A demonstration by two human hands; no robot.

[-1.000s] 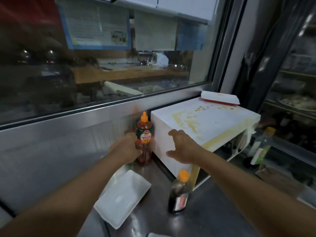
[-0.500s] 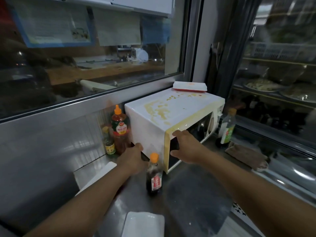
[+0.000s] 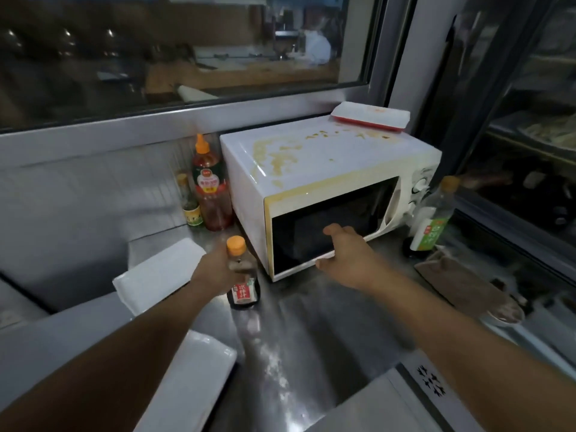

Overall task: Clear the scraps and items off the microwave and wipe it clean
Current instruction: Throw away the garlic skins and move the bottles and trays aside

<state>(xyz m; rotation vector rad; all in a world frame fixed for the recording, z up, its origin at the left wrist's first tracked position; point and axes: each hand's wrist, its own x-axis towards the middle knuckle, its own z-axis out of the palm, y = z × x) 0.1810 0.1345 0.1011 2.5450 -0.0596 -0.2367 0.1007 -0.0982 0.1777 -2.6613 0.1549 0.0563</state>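
A white microwave (image 3: 327, 169) stands on the steel counter, its top smeared with yellow stains and crumbs. A white tray with a red rim (image 3: 371, 116) lies on its back right corner. My left hand (image 3: 218, 272) grips a small dark sauce bottle with an orange cap (image 3: 241, 275) standing by the microwave's front left corner. My right hand (image 3: 346, 257) hovers with fingers spread in front of the dark door glass, near its lower edge; I cannot tell whether it touches.
A tall red sauce bottle (image 3: 208, 185) and a small bottle (image 3: 188, 202) stand left of the microwave against the wall. A clear bottle with a green label (image 3: 433, 216) stands at its right. White rectangular plates (image 3: 156, 275) lie on the counter (image 3: 311, 322) at left.
The view has swung round to the microwave's front. My left hand has come off the microwave's side onto the small dark bottle. My right hand has shifted along the door.
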